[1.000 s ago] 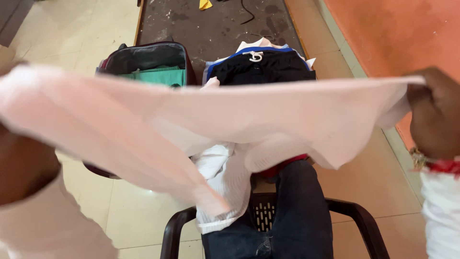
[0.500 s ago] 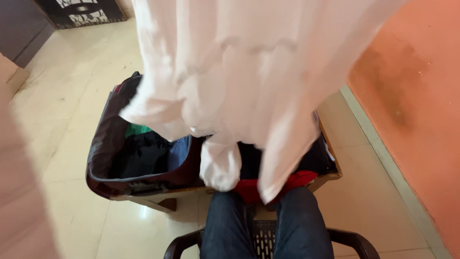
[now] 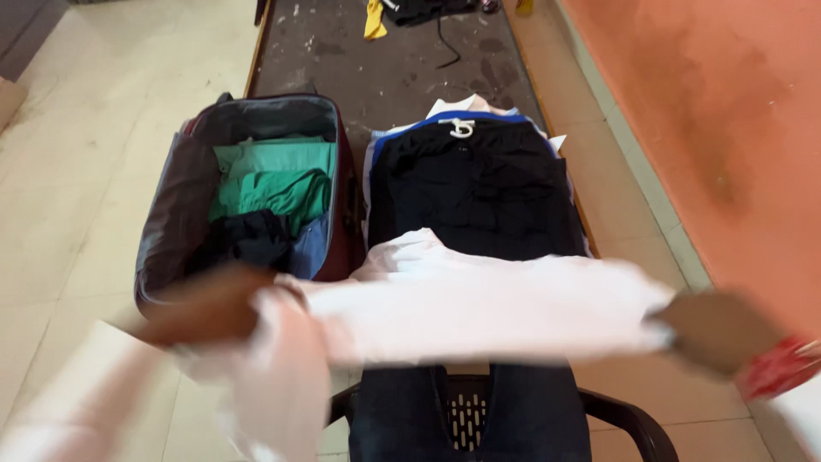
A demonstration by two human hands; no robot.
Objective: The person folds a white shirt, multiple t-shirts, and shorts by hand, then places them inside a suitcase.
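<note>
your left hand (image 3: pixel 205 308) and right hand (image 3: pixel 714 329) hold a pale pink garment (image 3: pixel 479 308) stretched between them, above your knees and the near edge of the low platform (image 3: pixel 385 51). both hands are motion-blurred. each appears closed on one end of the cloth, but the fingers cannot be read singly.

step in hand, as judged: the cloth is drawn out flat at mid-fold, one layer across the span, with a loose part hanging down below the left hand. the next move calls for keeping both ends level and the top edge taut, so that the hanging part does not drag or twist.

orientation: the long axis of the garment runs left to right across the view, from one hand to the other. its far edge bulges slightly toward the platform; the near edge lies over a pair of dark jeans (image 3: pixel 470 419) draped on a dark plastic chair (image 3: pixel 633 419).

surroundings: an open suitcase (image 3: pixel 171 214) sits at left on the platform, with green clothes (image 3: pixel 278 180) and dark clothes inside. just beside it at right lies a stack of folded clothes (image 3: pixel 475 184) with a black item on top. the garment overlaps the near end of that stack in the view; whether it touches cannot be told.
</note>
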